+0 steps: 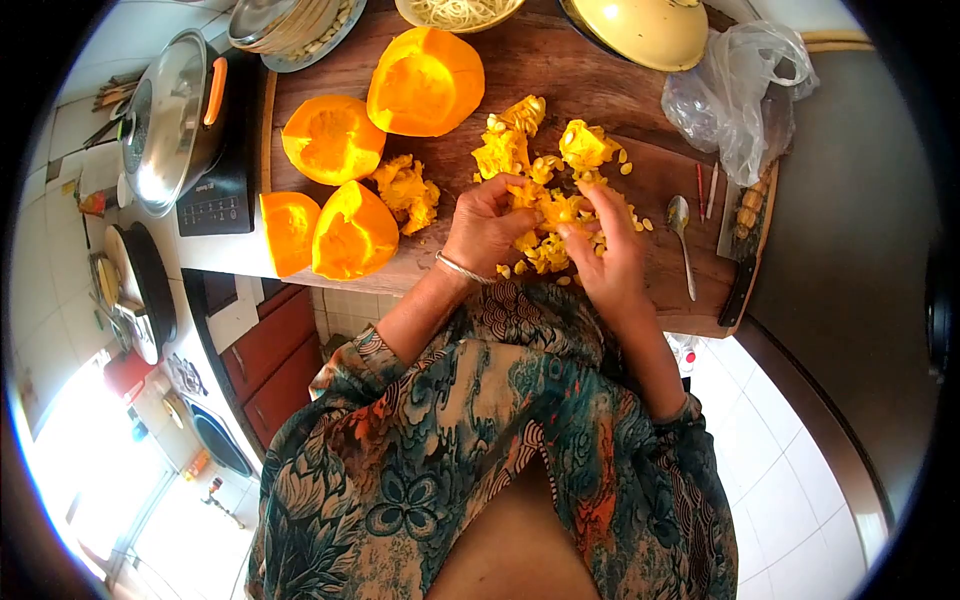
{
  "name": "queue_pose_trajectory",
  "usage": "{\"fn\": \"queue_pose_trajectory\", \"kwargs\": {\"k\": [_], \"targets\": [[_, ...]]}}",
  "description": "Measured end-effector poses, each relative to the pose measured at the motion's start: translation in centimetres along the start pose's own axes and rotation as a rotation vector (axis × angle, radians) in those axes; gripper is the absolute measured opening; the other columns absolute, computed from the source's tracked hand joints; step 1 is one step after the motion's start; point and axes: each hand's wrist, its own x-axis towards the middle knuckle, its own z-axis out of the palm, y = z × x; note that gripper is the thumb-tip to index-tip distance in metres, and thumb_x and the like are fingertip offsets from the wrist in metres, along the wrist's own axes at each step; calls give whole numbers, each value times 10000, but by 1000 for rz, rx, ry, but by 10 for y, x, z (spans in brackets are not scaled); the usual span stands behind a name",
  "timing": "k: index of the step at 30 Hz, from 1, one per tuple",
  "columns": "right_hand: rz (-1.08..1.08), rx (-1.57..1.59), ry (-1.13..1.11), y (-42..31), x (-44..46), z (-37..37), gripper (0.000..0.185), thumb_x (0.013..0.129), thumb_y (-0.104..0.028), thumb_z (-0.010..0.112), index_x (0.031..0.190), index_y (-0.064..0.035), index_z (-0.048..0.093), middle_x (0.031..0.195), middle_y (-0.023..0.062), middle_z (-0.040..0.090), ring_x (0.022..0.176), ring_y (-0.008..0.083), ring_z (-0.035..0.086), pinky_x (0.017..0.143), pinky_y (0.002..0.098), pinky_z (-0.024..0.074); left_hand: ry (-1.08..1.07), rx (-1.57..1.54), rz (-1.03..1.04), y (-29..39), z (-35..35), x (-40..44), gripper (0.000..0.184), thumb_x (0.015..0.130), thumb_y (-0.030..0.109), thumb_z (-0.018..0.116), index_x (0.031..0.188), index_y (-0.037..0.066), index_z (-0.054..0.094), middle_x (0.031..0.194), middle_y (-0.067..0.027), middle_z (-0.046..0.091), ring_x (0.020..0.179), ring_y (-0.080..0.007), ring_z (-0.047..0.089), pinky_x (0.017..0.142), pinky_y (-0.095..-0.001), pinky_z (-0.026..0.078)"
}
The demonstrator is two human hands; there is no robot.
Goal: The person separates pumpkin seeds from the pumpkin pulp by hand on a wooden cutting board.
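Note:
Both hands work in a spread of stringy orange pumpkin pulp (550,252) with pale seeds on the wooden table. My left hand (488,228), with a bracelet at the wrist, pinches pulp between thumb and fingers. Opposite it, my right hand (610,252) has its thumb and curled fingers closed on pulp too; its fingertips are partly hidden. More seedy pulp clumps (588,146) lie just beyond the hands. Several scooped-out pumpkin pieces (425,82) rest to the left, beside a separate heap of pulp (405,193). Loose seeds (626,168) are scattered near my right hand.
A spoon (682,235) and a black-handled knife (738,285) lie on the right. Behind them is a clear plastic bag (745,95). A yellow lid (645,30) and a bowl of pale shreds (460,12) stand at the back. A lidded pan (170,125) occupies the left.

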Motion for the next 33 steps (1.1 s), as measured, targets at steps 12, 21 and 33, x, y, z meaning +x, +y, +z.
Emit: {"fn": "queue_pose_trajectory", "kwargs": {"k": [12, 21, 33], "targets": [[-18, -67, -290, -6, 7, -3, 325, 741, -13, 603, 1052, 1, 511, 937, 179, 562, 846, 360, 573, 708, 412, 472, -19, 124, 113, 3, 2, -3, 360, 733, -56, 669, 1061, 30, 547, 842, -13, 607, 708, -62, 553, 632, -194, 462], [-61, -68, -213, -3, 5, 1, 261, 743, -22, 622, 989, -30, 537, 868, 150, 568, 781, 347, 582, 644, 400, 472, 2, -20, -9, 9, -1, -2, 342, 755, -54, 643, 1073, 16, 539, 884, -40, 623, 747, -93, 586, 661, -219, 483], [168, 278, -117, 4, -5, 8, 115, 821, 18, 574, 928, 11, 615, 762, 130, 612, 660, 207, 643, 569, 286, 491, -165, -226, -26, 6, -4, 0, 357, 766, -79, 609, 1100, 29, 546, 930, -78, 646, 760, -102, 594, 602, -211, 478]]}}
